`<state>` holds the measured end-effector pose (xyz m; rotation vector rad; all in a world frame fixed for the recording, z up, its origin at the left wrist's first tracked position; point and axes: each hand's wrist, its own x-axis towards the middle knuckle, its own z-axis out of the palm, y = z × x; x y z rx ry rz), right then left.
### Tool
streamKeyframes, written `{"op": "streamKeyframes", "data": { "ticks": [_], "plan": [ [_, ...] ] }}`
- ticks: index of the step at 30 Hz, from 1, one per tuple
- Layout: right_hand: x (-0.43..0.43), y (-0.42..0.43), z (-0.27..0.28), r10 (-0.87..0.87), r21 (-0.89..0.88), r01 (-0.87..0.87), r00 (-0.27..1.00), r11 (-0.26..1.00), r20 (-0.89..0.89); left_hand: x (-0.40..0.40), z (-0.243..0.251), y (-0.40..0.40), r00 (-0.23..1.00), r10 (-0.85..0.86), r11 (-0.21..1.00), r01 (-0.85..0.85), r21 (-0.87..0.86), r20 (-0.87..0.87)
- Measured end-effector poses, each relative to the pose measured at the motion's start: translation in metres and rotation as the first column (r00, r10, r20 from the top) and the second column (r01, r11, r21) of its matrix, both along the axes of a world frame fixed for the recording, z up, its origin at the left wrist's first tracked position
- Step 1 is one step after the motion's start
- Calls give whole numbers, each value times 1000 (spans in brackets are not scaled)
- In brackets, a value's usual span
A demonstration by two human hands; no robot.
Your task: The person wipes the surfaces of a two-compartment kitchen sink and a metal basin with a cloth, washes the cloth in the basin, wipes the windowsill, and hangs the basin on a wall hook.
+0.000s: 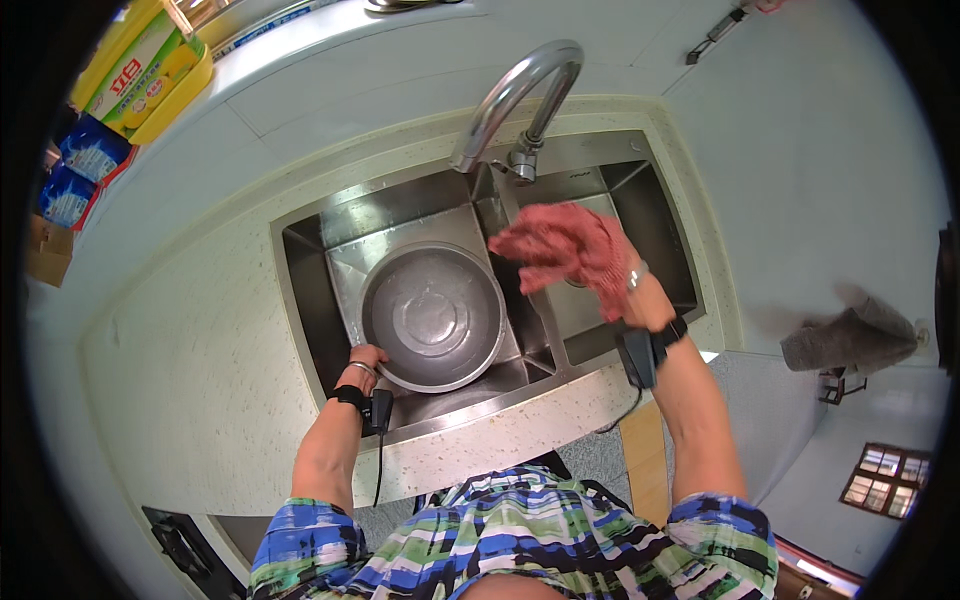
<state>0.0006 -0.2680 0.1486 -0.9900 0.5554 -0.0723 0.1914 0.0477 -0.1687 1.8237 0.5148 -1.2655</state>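
Note:
A round metal basin [397, 289] sits in the left bowl of a stainless steel double sink [301, 277]. Its inside looks wet, with light glinting off the bottom. My left hand [369, 355] grips the basin's rim at the lower left, fingers over the edge. Over the divider and the right bowl [592, 330], my right hand [627, 262] holds a crumpled red cloth [562, 244]. The cloth covers most of that hand, so its fingers are hidden. Each wrist wears a bracelet and a black strap with a small box.
A chrome gooseneck faucet [517, 75] arches above the sink divider. Speckled stone countertop [202, 360] surrounds the sink. Yellow packages [142, 75] and blue packs [86, 161] stand on a ledge at the upper left. A grey towel [847, 337] hangs on the right wall.

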Motion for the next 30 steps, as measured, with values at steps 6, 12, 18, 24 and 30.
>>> {"op": "streamKeyframes", "data": {
  "ticks": [6, 12, 18, 24, 30],
  "plan": [
    [-93, 29, 10, -212, 11, 212, 977, 977, -11, -3, 38, -23, 999, -25, 985, 19, -171, -35],
    [-172, 55, 6, -503, 104, 496, 862, 862, 65, -6, 105, -25, 998, -65, 976, 64, -207, -1],
    [-209, 45, -31, -249, -568, 251, 965, 783, 82, -25, 169, -27, 998, -30, 971, 40, -235, 48],
    [-212, 43, -27, -291, -134, 339, 912, 931, 289, -48, 217, -24, 989, 60, 976, -30, -216, 133],
    [-248, 14, -38, -226, 276, 153, 940, 949, 256, -85, 231, -52, 983, 179, 922, -152, -356, 45]
  ]
}}
